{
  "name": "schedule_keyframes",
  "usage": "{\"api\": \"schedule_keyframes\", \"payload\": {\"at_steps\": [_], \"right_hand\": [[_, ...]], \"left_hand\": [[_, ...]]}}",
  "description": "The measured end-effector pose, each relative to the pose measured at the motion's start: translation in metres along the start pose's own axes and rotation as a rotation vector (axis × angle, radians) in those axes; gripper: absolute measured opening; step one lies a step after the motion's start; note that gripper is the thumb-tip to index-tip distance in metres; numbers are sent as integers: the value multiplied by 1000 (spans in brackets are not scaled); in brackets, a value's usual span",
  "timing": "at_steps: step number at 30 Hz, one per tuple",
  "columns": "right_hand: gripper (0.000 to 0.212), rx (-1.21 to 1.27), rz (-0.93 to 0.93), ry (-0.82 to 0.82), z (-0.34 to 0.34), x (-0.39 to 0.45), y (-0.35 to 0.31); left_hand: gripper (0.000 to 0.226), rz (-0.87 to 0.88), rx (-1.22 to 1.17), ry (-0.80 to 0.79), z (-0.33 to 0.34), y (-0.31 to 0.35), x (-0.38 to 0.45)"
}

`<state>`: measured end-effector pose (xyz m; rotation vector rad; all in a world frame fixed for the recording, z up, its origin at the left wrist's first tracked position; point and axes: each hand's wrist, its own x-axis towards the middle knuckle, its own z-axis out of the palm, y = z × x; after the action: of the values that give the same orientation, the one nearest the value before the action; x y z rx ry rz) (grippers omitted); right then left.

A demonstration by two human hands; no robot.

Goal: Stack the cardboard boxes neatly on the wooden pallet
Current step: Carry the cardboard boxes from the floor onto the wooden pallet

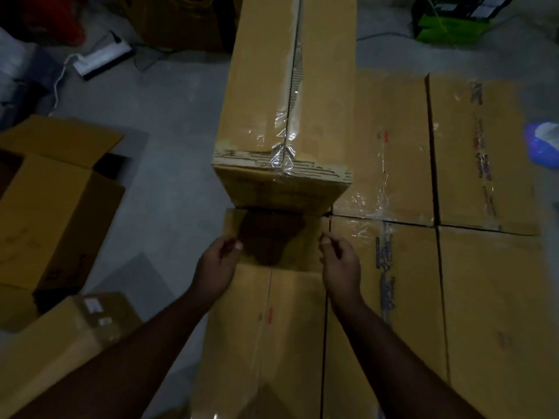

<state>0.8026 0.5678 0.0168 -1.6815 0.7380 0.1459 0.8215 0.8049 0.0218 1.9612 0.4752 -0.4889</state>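
Cardboard boxes are seen packed edge to edge in one flat layer that fills the frame from 2 o'clock round to 6 o'clock; the wooden pallet named in the task cannot be made out beneath them. One further box, the upper box, is set on top of that layer and runs from the centre out toward 12 o'clock, its taped centre seam facing up and its near end torn along the top edge. Directly below it, toward 6 o'clock, the near box of the lower layer is found, with a dark shadow cast across its far end. The left hand is held at the left edge of the near box, at about 7 o'clock from the centre, with fingers loosely curled and nothing gripped; whether it touches the cardboard cannot be told. The right hand is held at the right edge of the same box, at about 5 o'clock, likewise relaxed, curled and empty. Both forearms enter from the bottom edge. On the grey floor at 9 o'clock an open carton is placed with its flaps raised, and a smaller sealed box lies at 8 o'clock. A blue bag is visible at 3 o'clock, and a green item at 1 o'clock.
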Motion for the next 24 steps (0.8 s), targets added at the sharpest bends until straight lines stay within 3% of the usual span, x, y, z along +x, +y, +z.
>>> {"api": "schedule_keyframes", "payload": {"at_steps": [4,7,13,17,24], "right_hand": [[22,-41,-136,-124,-29,-108,-34],[20,-20,-124,-159,-53,-178,-65],[20,21,-139,-271,-74,-281,-112],[20,-10,-149,-451,-86,-340,-108],[18,-49,-221,-748,-137,-448,-64]], "left_hand": [[29,77,18,-70,-24,15,-104],[25,58,-41,-75,-42,23,-170],[51,90,-181,-51,-71,33,-290],[47,94,-320,102,-79,16,-376],[18,9,-486,414,-37,-44,-542]]}}
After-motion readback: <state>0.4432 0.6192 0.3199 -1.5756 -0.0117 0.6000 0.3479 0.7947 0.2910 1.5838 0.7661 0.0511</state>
